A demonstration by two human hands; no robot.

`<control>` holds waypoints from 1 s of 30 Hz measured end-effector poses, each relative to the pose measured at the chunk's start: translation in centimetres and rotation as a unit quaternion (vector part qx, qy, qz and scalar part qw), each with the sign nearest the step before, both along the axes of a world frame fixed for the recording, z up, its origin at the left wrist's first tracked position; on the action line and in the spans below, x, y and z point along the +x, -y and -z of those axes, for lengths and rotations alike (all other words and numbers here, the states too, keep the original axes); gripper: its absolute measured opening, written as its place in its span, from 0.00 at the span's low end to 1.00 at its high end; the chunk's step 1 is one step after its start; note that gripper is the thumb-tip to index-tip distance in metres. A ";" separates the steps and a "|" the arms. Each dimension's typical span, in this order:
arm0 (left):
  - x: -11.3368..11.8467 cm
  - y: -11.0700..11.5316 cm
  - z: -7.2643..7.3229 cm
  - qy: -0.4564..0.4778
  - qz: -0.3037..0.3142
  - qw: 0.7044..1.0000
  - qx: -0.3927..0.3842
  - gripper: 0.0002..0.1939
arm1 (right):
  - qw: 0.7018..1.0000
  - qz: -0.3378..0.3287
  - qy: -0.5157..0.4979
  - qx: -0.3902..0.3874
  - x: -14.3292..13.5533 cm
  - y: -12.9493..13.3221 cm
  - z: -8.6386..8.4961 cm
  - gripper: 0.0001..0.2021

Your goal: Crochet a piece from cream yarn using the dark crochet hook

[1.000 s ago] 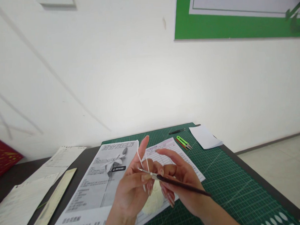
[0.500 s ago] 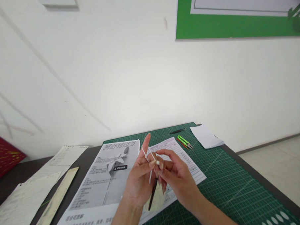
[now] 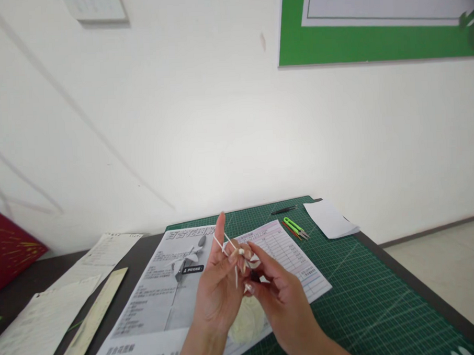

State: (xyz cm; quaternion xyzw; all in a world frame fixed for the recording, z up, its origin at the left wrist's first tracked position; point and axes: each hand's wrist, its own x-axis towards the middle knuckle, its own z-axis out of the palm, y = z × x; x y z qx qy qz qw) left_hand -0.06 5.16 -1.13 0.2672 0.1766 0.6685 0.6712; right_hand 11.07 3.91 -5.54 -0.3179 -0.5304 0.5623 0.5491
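My left hand (image 3: 215,288) has its index finger raised, with white yarn (image 3: 220,245) looped around it. Thumb and other fingers pinch a small white crochet piece (image 3: 241,251), and a short yarn end hangs below. My right hand (image 3: 285,296) grips a dark-handled crochet hook (image 3: 255,275) close beside the left fingertips; the hook's tip is hard to make out at the piece. Beneath both hands a pale cream yarn ball (image 3: 247,321) rests on the papers, partly covered by them.
A green cutting mat (image 3: 367,287) covers much of the dark table. Green thread snips (image 3: 296,228), a dark slim tool (image 3: 284,210) and a folded white sheet (image 3: 331,219) lie at the back. Printed pages (image 3: 148,301), a ruler (image 3: 94,320) and handwritten sheets (image 3: 66,321) spread leftward.
The hook has swung from slanting down below the hands to being held within my right fingers. More of the yarn ball shows. My left index finger has shifted slightly left.
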 end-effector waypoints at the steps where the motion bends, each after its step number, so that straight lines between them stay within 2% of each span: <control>1: -0.1 0.1 -0.1 -0.016 0.001 1.000 0.010 0.40 | 1.000 0.000 0.002 0.005 0.2 -0.1 0.0 0.23; 6: -0.6 0.4 -0.4 -0.104 -0.022 0.991 0.081 0.35 | 0.999 -0.010 0.037 0.018 0.8 -0.2 -0.6 0.19; 11: -1.0 0.5 -0.7 -0.126 -0.046 0.987 0.089 0.32 | 0.998 0.016 0.061 -0.008 1.0 0.3 -1.2 0.10; 13: -1.2 0.5 -0.9 -0.112 -0.053 0.989 0.085 0.33 | 0.994 0.033 0.102 0.020 1.2 0.3 -1.2 0.06; 17: -1.7 0.5 -1.2 -0.099 -0.044 0.991 0.081 0.34 | 0.980 0.055 0.176 0.074 2.0 0.0 -1.7 0.06; 21: -2.0 0.4 -1.2 -0.133 -0.093 0.983 0.084 0.33 | 0.968 0.029 0.215 0.124 3.1 -0.5 -2.4 0.06; 22: -2.0 0.4 -1.2 -0.140 -0.107 0.980 0.087 0.33 | 0.968 0.027 0.207 0.139 3.3 -0.5 -2.5 0.08; 25: -2.0 0.4 -1.1 -0.149 -0.121 0.977 0.087 0.35 | 0.986 0.020 0.089 0.137 3.7 -0.3 -2.2 0.19; 28: -1.7 0.6 -1.2 -0.151 -0.118 0.978 0.083 0.36 | 0.987 -0.002 -0.002 0.161 4.0 0.3 -2.2 0.14; 30: -1.5 0.8 -1.4 -0.149 -0.109 0.980 0.078 0.36 | 0.986 -0.043 -0.060 0.149 4.2 0.5 -2.7 0.12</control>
